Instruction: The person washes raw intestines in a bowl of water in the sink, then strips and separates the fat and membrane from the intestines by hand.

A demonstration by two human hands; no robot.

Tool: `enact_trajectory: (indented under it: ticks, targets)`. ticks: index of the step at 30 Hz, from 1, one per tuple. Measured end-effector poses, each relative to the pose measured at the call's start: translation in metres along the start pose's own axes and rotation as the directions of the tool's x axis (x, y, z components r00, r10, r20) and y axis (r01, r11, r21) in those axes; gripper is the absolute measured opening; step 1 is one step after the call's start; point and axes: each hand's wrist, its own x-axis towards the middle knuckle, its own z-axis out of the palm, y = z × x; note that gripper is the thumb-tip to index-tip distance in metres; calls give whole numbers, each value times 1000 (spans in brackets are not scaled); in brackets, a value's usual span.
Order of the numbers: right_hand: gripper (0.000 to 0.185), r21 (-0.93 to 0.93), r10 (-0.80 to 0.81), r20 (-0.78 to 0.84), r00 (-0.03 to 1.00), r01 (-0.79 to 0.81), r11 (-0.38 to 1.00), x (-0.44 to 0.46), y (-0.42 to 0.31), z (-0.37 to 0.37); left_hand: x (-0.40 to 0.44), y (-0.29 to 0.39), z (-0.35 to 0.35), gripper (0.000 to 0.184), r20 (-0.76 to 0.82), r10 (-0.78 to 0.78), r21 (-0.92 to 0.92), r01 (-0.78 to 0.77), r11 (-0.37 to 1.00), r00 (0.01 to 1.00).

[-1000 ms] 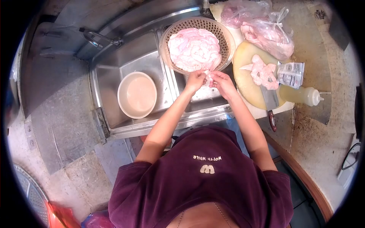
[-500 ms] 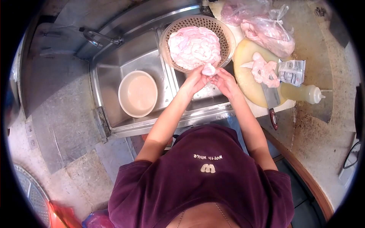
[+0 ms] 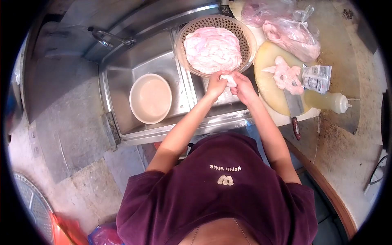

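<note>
My left hand [image 3: 216, 84] and my right hand [image 3: 244, 87] meet at the near rim of a colander, with fingers closed on a small pale pink piece of raw meat [image 3: 229, 80] between them. Its exact cut is too small to make out. Just beyond my fingers, the beige colander [image 3: 247, 36] holds a heap of similar pale raw meat [image 3: 212, 49]. It rests over the right-hand basin of the steel sink [image 3: 212, 112]. To the right of my right hand, a round cutting board [image 3: 265, 96] bears more raw meat [image 3: 287, 75] and a cleaver [image 3: 295, 108].
A bowl of cloudy liquid [image 3: 150, 99] stands in the left basin under a faucet [image 3: 110, 37]. Plastic bags of raw meat [image 3: 292, 38] lie behind the board. A printed packet [image 3: 317, 78] and a squeeze bottle [image 3: 326, 100] lie along its right side.
My fingers have shifted around the piece of raw meat, and my left hand is turned more over it. The whole view has slid slightly to the right.
</note>
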Motion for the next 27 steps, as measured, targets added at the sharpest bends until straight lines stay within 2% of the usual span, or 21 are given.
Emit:
enact_trajectory:
  ticks: [3,5,6,9,13,15,17,20,21,24,27]
  targets:
    - [10,-112,-75,-64,995,67,991,-5,9,7,0,-2,2,27,-105,14,62,-8,998,994]
    - [11,-229,-154,-70,986,134,964,-2,19,2,1,0,-1,25,-35,-61,12,62,998,998]
    - [19,-283,-200,-64,978,174,943,-2,20,2,2,0,-4,24,-1,-98,-11,98,995,995]
    - [16,-406,-221,-89,971,167,899,-2,16,-6,7,-1,-13,20,150,-234,-34,241,970,961]
    - [16,-437,-288,-192,938,181,881,5,14,-24,1,6,-9,17,178,-291,-209,326,922,940]
    - [17,-403,-272,-251,929,155,902,8,14,-28,-1,9,-7,17,204,-287,-317,340,885,936]
    - [16,-391,-227,-294,928,100,915,9,15,-32,-2,14,-8,17,330,-253,-446,386,807,909]
    - [13,-162,-192,-344,919,143,976,18,22,-32,-5,19,-8,17,512,-232,-544,521,658,827]
    - [11,-81,-171,-305,937,153,985,18,22,-35,-7,20,-8,18,569,-226,-556,572,603,791]
    - [5,157,-99,-133,986,120,980,18,19,-49,-10,25,-10,19,626,-198,-496,581,645,755]
    - [4,237,-26,-86,996,45,970,20,22,-56,-7,5,-13,20,598,-234,-434,555,710,767]
